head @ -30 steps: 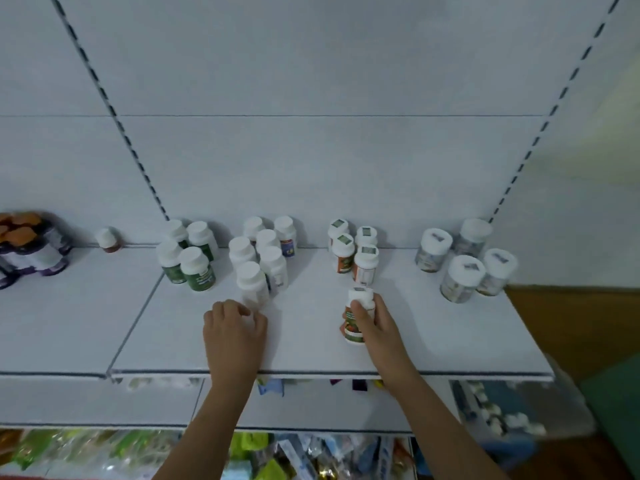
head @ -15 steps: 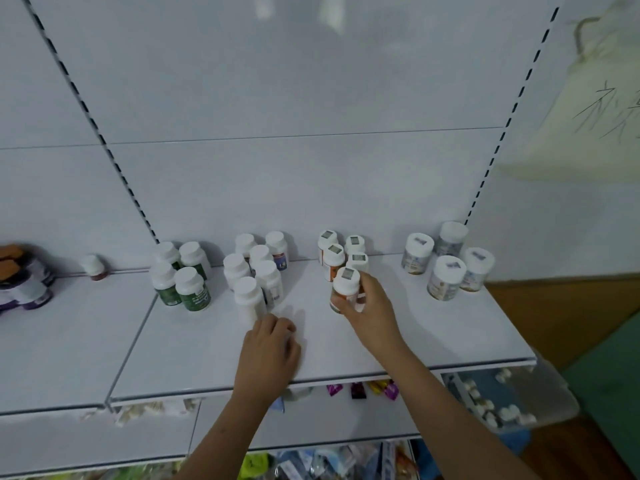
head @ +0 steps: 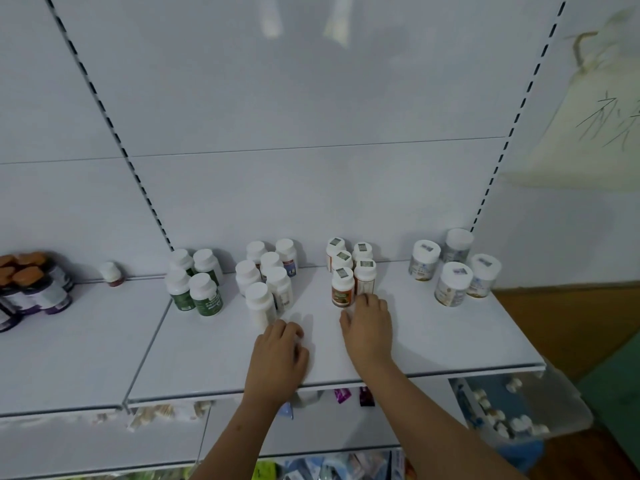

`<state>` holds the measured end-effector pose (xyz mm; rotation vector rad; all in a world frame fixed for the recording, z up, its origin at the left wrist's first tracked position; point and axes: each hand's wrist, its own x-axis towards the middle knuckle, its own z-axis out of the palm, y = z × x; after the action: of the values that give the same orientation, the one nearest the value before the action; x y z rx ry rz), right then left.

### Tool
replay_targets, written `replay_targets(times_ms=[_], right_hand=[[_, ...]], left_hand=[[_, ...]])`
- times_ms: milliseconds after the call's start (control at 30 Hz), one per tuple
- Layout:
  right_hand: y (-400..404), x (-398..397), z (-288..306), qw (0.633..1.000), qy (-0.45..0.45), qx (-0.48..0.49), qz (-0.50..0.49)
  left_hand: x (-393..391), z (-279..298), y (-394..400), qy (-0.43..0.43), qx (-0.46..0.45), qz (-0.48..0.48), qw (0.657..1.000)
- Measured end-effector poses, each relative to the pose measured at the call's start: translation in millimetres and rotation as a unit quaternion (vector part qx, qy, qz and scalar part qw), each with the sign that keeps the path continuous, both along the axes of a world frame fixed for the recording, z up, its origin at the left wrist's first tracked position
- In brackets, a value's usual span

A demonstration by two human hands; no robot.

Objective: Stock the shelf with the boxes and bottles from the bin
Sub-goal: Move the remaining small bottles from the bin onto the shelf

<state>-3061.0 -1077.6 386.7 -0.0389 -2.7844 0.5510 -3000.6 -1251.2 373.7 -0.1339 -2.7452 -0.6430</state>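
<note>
White shelf carries an orange-label bottle just beyond the relaxed, empty right hand; left hand curls, contents unclear; bottle seems light, rigid, best gripped around its body.

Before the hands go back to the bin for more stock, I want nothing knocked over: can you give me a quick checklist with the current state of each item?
1. Orange-label bottle just placed stands upright in its group: ok.
2. Right hand free of that bottle: cannot tell, fingertips sit right at its base.
3. Left hand empty: cannot tell, fingers are curled on the shelf.
4. White bottles ahead of the left hand upright: ok.
5. Clear bin below right still holds bottles: ok.
</note>
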Motion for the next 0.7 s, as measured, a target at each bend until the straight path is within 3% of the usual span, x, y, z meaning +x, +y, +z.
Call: replay_targets(times_ms=[167, 300, 500, 700], right_hand=[[26.9, 26.3, 7.6, 0.994, -0.021, -0.103, 0.029], [70.8, 58.5, 31.7, 0.99, 0.005, -0.14, 0.033], [161.7, 127.3, 73.8, 0.994, 0.073, -0.081, -0.004], [278.9, 172.9, 86.9, 0.996, 0.025, -0.018, -0.084]], left_hand=[[9.4, -1.2, 0.8, -0.001, -0.043, -0.004, 0.999], [24.7, -0.7, 24.4, 0.013, -0.028, -0.067, 0.997], [39.4, 16.2, 112.2, 0.048, -0.01, -0.229, 0.972], [65.0, 26.5, 207.0, 0.034, 0.003, -0.355, 0.934]])
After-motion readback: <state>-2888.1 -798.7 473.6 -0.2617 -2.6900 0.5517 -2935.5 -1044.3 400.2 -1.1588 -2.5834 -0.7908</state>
